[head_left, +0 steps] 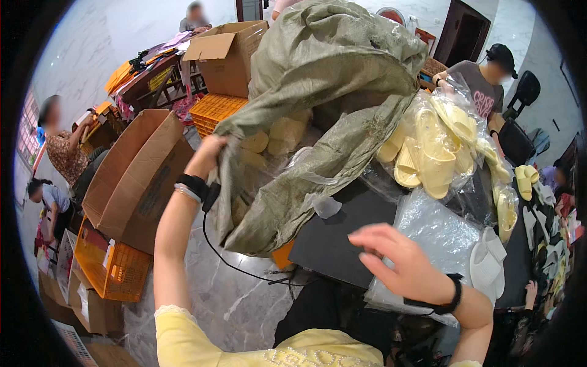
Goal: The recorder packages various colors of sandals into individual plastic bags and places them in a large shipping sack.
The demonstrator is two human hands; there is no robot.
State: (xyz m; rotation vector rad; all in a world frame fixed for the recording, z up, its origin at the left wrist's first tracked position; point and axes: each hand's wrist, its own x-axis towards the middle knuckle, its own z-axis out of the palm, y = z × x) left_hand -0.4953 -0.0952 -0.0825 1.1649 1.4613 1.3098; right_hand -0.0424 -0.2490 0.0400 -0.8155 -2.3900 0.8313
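So you've got that big olive-green woven sack point(330, 79) hoisted up and filling the upper middle of the frame. It's crumpled and floppy, the weave looks coarse, and a clear plastic liner point(318, 183) hangs out of its lower edge. Through the opening on the left side you can make out a few pale yellow slippers point(278, 136) still sitting inside.

Your left hand point(208, 153) is at centre left, arm raised almost straight up from the bottom edge, fingers closed tight on the sack's edge, so the sack hangs from that fist. There's a black band and a thin bracelet on that wrist, with a black cable trailing down from it.

Your right hand point(394, 257) is lower right of centre, palm down, fingers spread loosely and slightly curled. It hovers above the dark table point(342, 238) and isn't holding anything; it's near a clear plastic bag point(434, 235) lying flat there, but I can't tell if it touches it.

To the right of the sack, upper right, there's a heap of pale yellow slippers in clear bags point(434, 147) on the table, and a white pair point(489, 263) lower right. An open cardboard box point(137, 177) sits at left with an orange plastic crate point(113, 263) below it. Another person in a grey shirt point(483, 85) stands at upper right.
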